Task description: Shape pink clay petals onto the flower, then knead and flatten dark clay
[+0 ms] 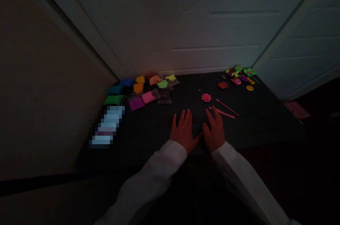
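Note:
My left hand (183,131) lies flat on the dark tabletop (148,129), fingers stretched forward and thumb pointing right. Beside it rests my right hand (215,131), its fingers reaching forward with a gap between thumb and forefinger; nothing shows in its grasp. The right fingertips are at the near end of a pink flat modelling tool (225,113), and whether they touch it I cannot tell. A thin pink stick tool (227,107) lies just behind that one. Farther back sits a small pink textured clay piece (206,97).
Several bags of coloured clay, among them a purple one (136,103) and a green one (114,100), line the back left. A blurred phone-like screen (107,125) lies at left. Small clay figures (239,72) and a red lump (222,85) sit back right, before a white panel (212,33).

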Motion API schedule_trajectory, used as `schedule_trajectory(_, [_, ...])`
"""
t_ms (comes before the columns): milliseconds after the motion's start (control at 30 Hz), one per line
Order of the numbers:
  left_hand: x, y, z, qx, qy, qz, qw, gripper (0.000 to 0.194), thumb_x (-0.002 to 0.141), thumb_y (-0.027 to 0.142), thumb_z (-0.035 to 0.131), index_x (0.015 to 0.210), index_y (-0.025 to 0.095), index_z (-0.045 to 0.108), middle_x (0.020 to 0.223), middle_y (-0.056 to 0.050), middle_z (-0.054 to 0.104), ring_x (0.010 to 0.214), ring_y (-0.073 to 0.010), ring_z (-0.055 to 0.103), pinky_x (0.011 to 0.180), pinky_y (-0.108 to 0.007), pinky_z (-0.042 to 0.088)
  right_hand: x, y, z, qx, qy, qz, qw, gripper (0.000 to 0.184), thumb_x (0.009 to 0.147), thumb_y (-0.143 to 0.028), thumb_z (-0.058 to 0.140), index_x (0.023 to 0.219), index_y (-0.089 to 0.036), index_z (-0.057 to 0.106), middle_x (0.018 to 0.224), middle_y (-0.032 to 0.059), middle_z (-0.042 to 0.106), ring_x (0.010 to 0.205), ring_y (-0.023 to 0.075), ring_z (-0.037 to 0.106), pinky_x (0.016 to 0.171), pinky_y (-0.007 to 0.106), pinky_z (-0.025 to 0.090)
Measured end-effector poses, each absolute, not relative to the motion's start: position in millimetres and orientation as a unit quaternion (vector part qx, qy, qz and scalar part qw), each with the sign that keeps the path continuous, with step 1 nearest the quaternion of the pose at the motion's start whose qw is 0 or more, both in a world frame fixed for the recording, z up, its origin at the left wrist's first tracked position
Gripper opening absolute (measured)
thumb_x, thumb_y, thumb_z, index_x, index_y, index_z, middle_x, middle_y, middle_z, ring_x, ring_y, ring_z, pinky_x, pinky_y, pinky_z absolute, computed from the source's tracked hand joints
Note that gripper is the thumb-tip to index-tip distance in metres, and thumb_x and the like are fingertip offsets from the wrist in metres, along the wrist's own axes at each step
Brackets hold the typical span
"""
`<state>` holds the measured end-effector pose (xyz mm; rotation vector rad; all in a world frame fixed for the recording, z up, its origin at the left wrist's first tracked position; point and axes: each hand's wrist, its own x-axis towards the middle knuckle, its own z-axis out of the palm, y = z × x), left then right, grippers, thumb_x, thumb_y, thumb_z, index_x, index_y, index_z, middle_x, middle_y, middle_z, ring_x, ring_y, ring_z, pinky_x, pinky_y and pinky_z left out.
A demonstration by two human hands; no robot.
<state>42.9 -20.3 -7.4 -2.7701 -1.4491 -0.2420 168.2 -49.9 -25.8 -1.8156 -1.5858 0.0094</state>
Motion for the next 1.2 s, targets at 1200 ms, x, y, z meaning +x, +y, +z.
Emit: schedule_trajectory(1200, [47.6, -17.7, -22.1, -0.842, -0.53, -0.087, 0.052, 0.073, 0.075, 0.056, 0.022, 0.129, 0.007, 0.028, 0.14, -0.008, 0.019, 0.128, -0.0244, 0.009, 0.104, -0.043, 0.009, 165.1, -31.6, -40.8, -0.721, -0.587, -0.094, 0.357, 0.032, 0.082, -0.03, 0.047, 0.111, -0.016, 0.046, 0.118, 0.0082, 0.045, 0.103, 0.021, 0.046, 0.085, 0.044, 0.039])
